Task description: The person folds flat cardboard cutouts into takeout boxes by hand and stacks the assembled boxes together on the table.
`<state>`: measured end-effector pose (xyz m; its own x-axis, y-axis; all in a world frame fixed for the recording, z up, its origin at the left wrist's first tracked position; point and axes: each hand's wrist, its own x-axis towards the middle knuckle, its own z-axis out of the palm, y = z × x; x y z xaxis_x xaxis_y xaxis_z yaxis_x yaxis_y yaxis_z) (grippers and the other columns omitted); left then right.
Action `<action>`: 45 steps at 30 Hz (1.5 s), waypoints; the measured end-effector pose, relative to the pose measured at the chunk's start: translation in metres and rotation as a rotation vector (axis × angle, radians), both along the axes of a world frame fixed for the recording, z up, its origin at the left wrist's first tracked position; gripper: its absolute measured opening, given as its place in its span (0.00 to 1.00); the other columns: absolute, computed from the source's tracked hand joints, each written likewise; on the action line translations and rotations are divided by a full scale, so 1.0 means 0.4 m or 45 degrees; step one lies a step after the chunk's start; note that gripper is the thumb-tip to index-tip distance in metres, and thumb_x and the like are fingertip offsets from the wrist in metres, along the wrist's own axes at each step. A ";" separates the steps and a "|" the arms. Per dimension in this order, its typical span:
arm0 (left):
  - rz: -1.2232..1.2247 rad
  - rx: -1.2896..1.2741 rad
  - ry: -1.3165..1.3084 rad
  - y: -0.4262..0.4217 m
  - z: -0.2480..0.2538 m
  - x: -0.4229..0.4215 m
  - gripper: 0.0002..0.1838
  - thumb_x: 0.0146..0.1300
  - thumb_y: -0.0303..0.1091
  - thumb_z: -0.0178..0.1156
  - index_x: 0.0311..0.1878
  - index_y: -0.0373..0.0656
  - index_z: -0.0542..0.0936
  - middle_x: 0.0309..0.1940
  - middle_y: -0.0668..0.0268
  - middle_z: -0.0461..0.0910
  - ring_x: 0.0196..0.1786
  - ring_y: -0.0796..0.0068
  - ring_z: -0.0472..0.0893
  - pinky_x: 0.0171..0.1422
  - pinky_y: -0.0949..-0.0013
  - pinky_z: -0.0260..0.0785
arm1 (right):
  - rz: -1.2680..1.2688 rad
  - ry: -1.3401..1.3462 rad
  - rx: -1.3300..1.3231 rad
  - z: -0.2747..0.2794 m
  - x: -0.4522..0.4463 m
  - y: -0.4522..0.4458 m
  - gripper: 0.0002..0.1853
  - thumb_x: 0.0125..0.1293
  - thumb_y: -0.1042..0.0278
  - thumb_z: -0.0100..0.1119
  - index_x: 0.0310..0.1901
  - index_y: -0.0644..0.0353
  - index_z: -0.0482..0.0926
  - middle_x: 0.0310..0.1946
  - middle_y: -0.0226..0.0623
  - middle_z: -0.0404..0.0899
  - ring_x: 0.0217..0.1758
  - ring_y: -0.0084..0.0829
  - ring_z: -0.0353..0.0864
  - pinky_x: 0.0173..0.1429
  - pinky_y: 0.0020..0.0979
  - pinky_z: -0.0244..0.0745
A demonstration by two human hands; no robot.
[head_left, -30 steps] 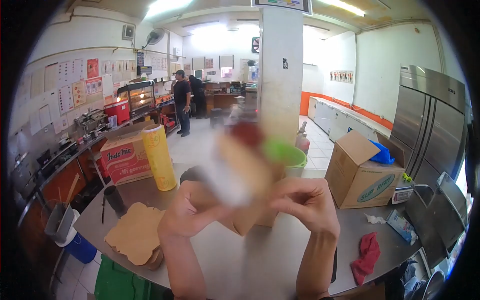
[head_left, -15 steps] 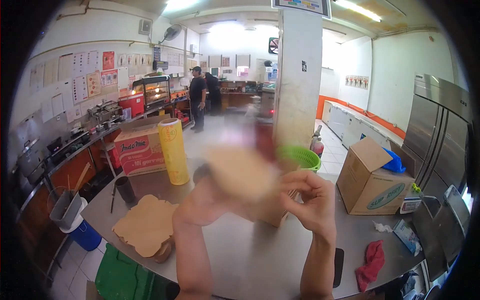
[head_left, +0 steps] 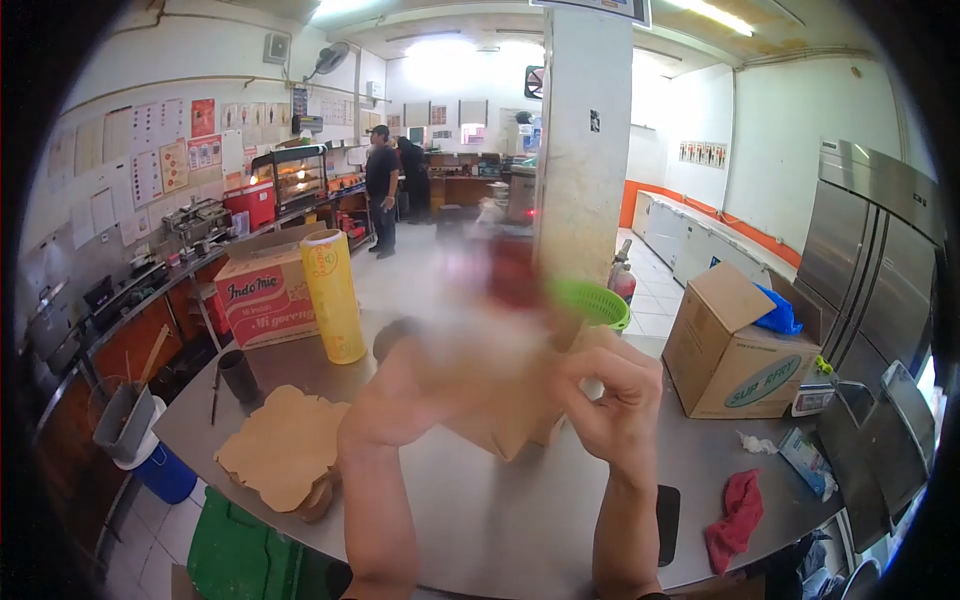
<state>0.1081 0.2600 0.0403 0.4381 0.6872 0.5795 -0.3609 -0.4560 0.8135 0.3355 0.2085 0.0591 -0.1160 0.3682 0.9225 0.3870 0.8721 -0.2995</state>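
The head view shows brown cardboard sheets on the tabletop, the left hand, its fingers too blurred to tell, a blurred cardboard piece between both hands, and the right hand, fingers curled beside it, pinch unclear.

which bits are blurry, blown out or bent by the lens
Head view: a central smear hides the left hand's fingers and anything held there, while the right hand looks sharper; head view: the ceiling light glares white, with soft sheen on the table; head view: the steel fridge leans, and the corners go black.
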 end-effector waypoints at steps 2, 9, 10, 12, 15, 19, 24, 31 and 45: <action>0.027 -0.054 -0.059 0.001 -0.008 0.012 0.20 0.59 0.26 0.74 0.54 0.36 0.83 0.48 0.66 0.87 0.51 0.78 0.84 0.58 0.70 0.74 | -0.209 0.006 0.229 -0.003 -0.017 0.001 0.13 0.56 0.81 0.73 0.44 0.60 0.90 0.37 0.36 0.86 0.31 0.27 0.78 0.37 0.28 0.74; -0.060 -0.234 -0.135 0.011 -0.019 0.019 0.19 0.58 0.23 0.74 0.54 0.37 0.83 0.47 0.63 0.87 0.48 0.76 0.86 0.54 0.72 0.78 | -0.130 -0.184 0.423 0.019 -0.013 -0.001 0.18 0.51 0.83 0.68 0.44 0.54 0.90 0.46 0.36 0.88 0.35 0.29 0.81 0.39 0.26 0.77; -0.153 -0.257 -0.172 0.010 -0.018 0.022 0.19 0.58 0.23 0.74 0.54 0.37 0.83 0.48 0.62 0.87 0.48 0.75 0.86 0.53 0.72 0.78 | -0.116 -0.228 0.445 0.022 -0.008 -0.004 0.19 0.50 0.82 0.68 0.44 0.53 0.90 0.45 0.35 0.88 0.37 0.29 0.83 0.38 0.25 0.78; -0.187 -0.260 -0.148 0.021 -0.026 0.011 0.20 0.57 0.23 0.74 0.54 0.36 0.83 0.48 0.61 0.87 0.48 0.74 0.86 0.54 0.71 0.78 | -0.109 -0.280 0.459 0.022 -0.004 -0.016 0.19 0.48 0.81 0.68 0.43 0.52 0.90 0.45 0.34 0.88 0.40 0.29 0.85 0.37 0.24 0.78; -0.257 -0.306 -0.137 0.016 -0.028 0.015 0.21 0.56 0.25 0.75 0.54 0.35 0.82 0.47 0.61 0.87 0.47 0.74 0.87 0.54 0.70 0.79 | -0.137 -0.290 0.441 0.013 -0.002 -0.026 0.18 0.48 0.80 0.68 0.43 0.52 0.90 0.45 0.34 0.87 0.42 0.30 0.87 0.35 0.24 0.79; -0.431 -0.271 -0.079 0.021 -0.013 0.022 0.22 0.56 0.27 0.75 0.54 0.35 0.82 0.46 0.62 0.87 0.45 0.74 0.87 0.52 0.70 0.78 | -0.025 -0.218 0.506 -0.001 0.002 0.004 0.16 0.48 0.79 0.65 0.41 0.55 0.90 0.47 0.38 0.85 0.39 0.33 0.88 0.38 0.28 0.84; -0.191 -0.331 -0.150 0.001 -0.021 0.023 0.21 0.55 0.29 0.76 0.52 0.35 0.83 0.43 0.64 0.87 0.44 0.75 0.86 0.50 0.72 0.77 | 0.038 -0.177 0.457 0.000 0.000 -0.002 0.19 0.44 0.79 0.61 0.42 0.61 0.89 0.45 0.42 0.85 0.42 0.39 0.89 0.44 0.34 0.87; -0.007 -0.116 -0.296 -0.023 0.009 0.015 0.20 0.52 0.27 0.77 0.48 0.40 0.81 0.47 0.71 0.83 0.48 0.82 0.82 0.53 0.74 0.75 | 0.035 -0.183 0.460 -0.016 -0.030 -0.006 0.21 0.45 0.79 0.60 0.45 0.67 0.87 0.47 0.48 0.87 0.53 0.48 0.88 0.53 0.39 0.85; 0.296 0.024 -0.103 -0.027 0.001 0.011 0.33 0.68 0.34 0.68 0.73 0.34 0.67 0.60 0.60 0.80 0.62 0.69 0.79 0.66 0.66 0.71 | 0.096 -0.431 0.429 -0.009 -0.031 0.032 0.24 0.49 0.84 0.67 0.51 0.54 0.89 0.67 0.42 0.76 0.66 0.45 0.76 0.73 0.47 0.69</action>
